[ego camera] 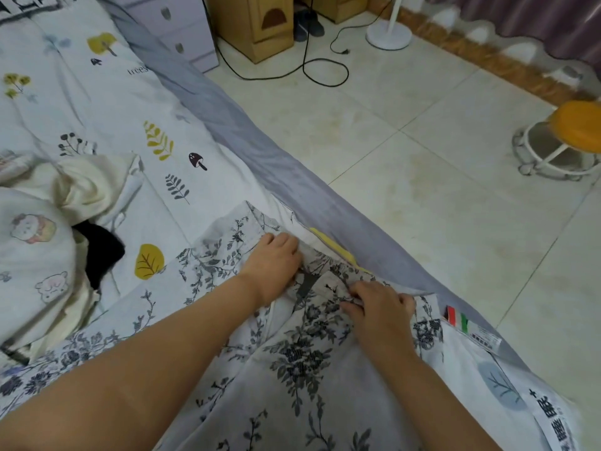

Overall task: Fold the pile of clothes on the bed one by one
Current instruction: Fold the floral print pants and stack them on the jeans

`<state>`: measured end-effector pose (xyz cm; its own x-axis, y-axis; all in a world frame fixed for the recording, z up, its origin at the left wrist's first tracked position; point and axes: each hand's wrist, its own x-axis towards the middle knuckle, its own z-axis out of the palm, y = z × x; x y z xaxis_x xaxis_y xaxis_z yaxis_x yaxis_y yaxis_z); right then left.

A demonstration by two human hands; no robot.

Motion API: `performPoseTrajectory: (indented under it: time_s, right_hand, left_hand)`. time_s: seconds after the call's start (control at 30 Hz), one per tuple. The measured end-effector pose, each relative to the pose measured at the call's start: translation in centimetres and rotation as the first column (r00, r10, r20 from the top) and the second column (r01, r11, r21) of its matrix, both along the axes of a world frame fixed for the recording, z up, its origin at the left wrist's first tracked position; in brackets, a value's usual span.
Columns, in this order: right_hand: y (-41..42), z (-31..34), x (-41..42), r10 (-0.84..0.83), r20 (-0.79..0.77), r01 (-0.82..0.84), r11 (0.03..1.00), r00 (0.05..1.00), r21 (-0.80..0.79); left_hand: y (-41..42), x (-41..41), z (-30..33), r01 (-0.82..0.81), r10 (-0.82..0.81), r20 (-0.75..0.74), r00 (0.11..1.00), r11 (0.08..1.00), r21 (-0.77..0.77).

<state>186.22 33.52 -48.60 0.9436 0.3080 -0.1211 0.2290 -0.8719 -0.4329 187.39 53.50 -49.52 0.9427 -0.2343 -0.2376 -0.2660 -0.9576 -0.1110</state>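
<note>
While the floral garment lies spread at the bed edge, the left hand presses its top flat and the right hand pinches a fold; the unfolded pile waits nearby.

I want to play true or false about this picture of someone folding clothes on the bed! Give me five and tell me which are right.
1. Both hands are on the flowery garment. True: the left hand and the right hand both touch it.
2. The stool has a blue seat. False: the seat is orange.
3. A pile of clothes lies to the left on the bed. True.
4. A cat sits on the floor. False: only a black cable, a stand and the stool show there.
5. The flowery garment hangs in the air. False: it lies spread on the bed.
</note>
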Motion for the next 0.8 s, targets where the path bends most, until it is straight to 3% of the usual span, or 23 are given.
performPoseTrajectory:
  time_s: [0.07,0.2,0.3,0.43,0.53,0.6,0.73,0.8]
  right_hand:
    - [0.1,0.1,0.1,0.002,0.015,-0.002,1.000,1.000,0.017]
    - [0.4,0.4,0.3,-0.060,0.058,0.051,0.987,0.997,0.150]
    - [0.8,0.4,0.4,-0.072,0.020,0.070,0.990,0.997,0.122]
    - [1.3,0.1,1.2,-0.080,-0.035,0.083,0.993,0.996,0.080]
    - [2.4,-0.2,2.0,-0.047,-0.031,0.052,0.984,0.998,0.173]
    - [3.3,-0.4,2.4,-0.020,-0.051,0.031,0.978,0.998,0.205]
    - [4.9,-0.6,4.1,-0.085,0.040,0.073,0.968,0.996,0.240]
    - [5.8,-0.7,4.3,-0.086,0.111,0.073,0.990,0.990,0.119]
  left_hand:
    - [-0.3,0.4,0.5,0.032,-0.032,0.004,0.999,0.999,-0.029]
    - [-2.0,1.5,1.6,0.026,0.052,0.175,0.983,0.909,-0.417]
    - [-2.1,1.1,1.5,-0.172,0.251,0.044,0.967,0.771,-0.614]
    - [-0.9,-2.4,1.0,-0.313,0.486,0.109,0.867,0.703,-0.639]
    - [-1.3,-4.7,0.5,-0.482,0.450,-0.185,0.873,0.743,-0.465]
    - [-1.6,-5.1,0.1,-0.566,0.452,-0.343,0.823,0.692,-0.448]
    - [-1.4,-4.1,-0.1,-0.585,0.645,-0.126,0.754,0.571,-0.576]
    - [-1.6,-4.3,-0.6,-0.587,0.699,0.031,0.714,0.622,-0.518]
